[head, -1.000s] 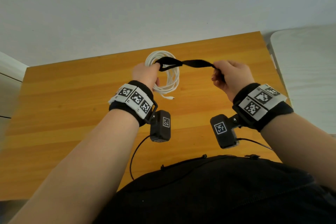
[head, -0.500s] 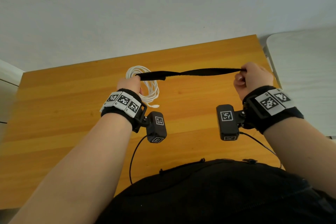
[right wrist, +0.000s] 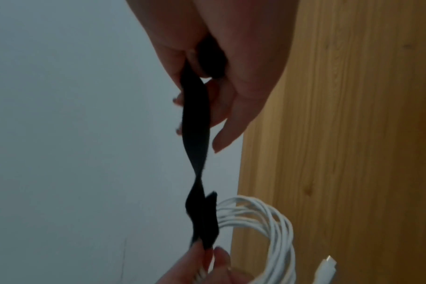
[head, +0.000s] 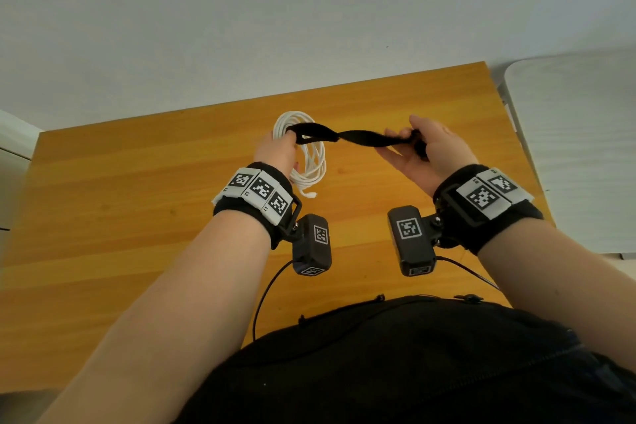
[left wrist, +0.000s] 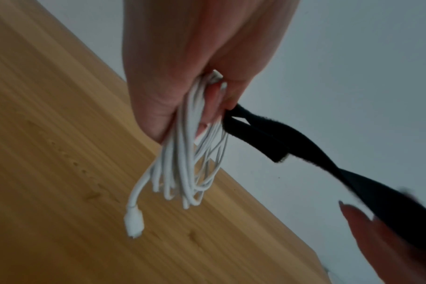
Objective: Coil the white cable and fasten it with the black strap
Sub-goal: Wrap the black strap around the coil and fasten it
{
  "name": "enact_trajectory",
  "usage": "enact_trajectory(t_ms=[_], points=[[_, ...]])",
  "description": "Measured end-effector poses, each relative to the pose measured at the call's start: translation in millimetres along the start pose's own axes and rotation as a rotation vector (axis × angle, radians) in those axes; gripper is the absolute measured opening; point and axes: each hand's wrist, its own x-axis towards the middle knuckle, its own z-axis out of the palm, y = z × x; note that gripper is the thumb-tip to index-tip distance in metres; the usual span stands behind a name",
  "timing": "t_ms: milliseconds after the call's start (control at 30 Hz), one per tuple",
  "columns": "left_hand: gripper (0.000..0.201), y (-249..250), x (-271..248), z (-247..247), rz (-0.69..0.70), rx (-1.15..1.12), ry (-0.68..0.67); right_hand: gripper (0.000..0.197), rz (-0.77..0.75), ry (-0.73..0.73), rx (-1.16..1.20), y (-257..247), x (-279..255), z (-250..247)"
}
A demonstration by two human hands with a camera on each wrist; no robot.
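The white cable (head: 311, 157) is wound into a coil and held above the wooden table (head: 137, 217). My left hand (head: 278, 151) grips the coil (left wrist: 190, 163) together with one looped end of the black strap (head: 358, 138). The strap (left wrist: 304, 151) runs rightward, twisted once, to my right hand (head: 420, 151), which pinches its other end (right wrist: 197, 115) between thumb and fingers. A white plug (left wrist: 133, 222) dangles from the bottom of the coil. The coil (right wrist: 263, 226) hangs below the strap's loop in the right wrist view.
A pale wall (head: 241, 27) stands behind the table's far edge. A white table (head: 578, 148) sits to the right of the wooden one. Thin black wires (head: 265, 296) hang from the wrist cameras near my dark-clothed body.
My right hand has come back in toward the left, so the strap went from stretched out long to short and twisted. The left hand with the coil shifted slightly right.
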Motion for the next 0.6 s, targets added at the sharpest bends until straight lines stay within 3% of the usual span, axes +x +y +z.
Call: enact_trajectory(t_ms=[100,167,267,400,467,600], points=[[0.009,2,-7,5,-0.016,-0.049,-0.096,0.024,0.045,0.002,-0.138,6,-2,3],[0.010,1,-10,11,-0.029,-0.106,-0.141,0.023,0.013,0.015,-0.418,10,-6,8],[0.012,3,-15,20,0.030,-0.105,-0.136,0.040,-0.011,-0.015,-0.835,15,-9,13],[0.011,4,-17,24,0.165,0.093,-0.088,0.023,-0.039,-0.180,-1.181,19,-16,19],[0.019,4,-17,22,0.259,0.280,-0.050,0.023,-0.044,-0.209,-1.129,17,-19,19],[0.021,5,-9,7,0.405,0.530,-0.003,0.019,0.009,-0.101,-0.661,0,-19,14]])
